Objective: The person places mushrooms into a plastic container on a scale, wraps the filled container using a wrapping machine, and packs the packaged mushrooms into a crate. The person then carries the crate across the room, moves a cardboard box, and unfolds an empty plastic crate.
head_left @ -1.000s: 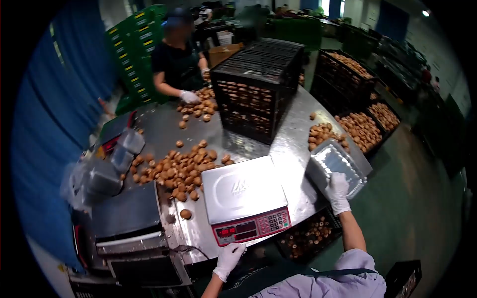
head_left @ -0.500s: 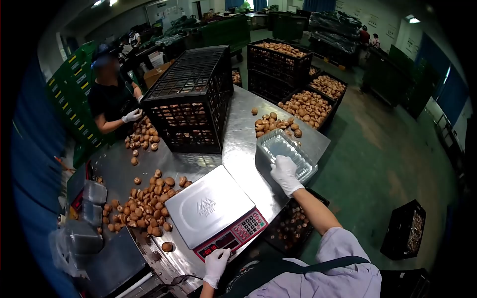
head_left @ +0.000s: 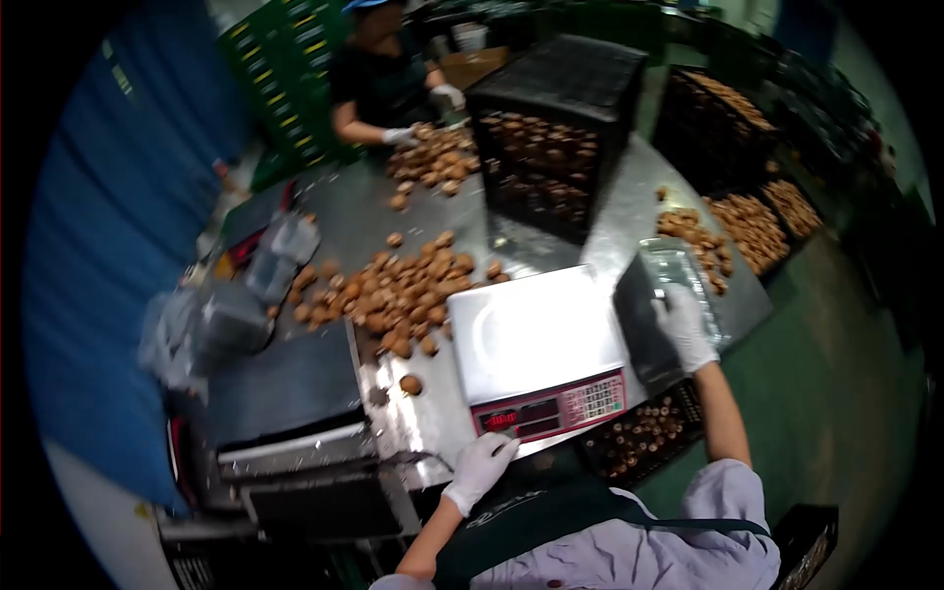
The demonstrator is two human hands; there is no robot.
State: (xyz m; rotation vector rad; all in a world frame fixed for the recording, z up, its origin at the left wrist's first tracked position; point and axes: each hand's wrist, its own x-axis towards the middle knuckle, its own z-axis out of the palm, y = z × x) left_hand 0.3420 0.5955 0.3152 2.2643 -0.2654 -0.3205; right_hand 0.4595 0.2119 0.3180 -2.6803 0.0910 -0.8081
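My gloved left hand [head_left: 480, 469] is at the front edge of the scale [head_left: 536, 344], below its red display, with fingers curled together; what they hold, if anything, is too small to make out. To the right, my gloved right hand [head_left: 685, 327] is on a clear plastic tray [head_left: 675, 264], its fingers bent over the tray's inner side. The scale's plate is bare. Brown mushrooms [head_left: 408, 295] lie loose left of the scale, and a smaller heap [head_left: 694, 236] lies behind the tray.
A co-worker [head_left: 388, 74] handles mushrooms across the metal table [head_left: 344, 211]. A tall black crate [head_left: 551, 128] stands on the table. Clear trays [head_left: 231, 320] sit at left. Crates of mushrooms [head_left: 749, 231] stand at right, and another [head_left: 644, 433] is below the table edge.
The view has swung left, so the table and scale appear farther right. My right hand remains at the tray, and my left hand remains by the scale's front edge.
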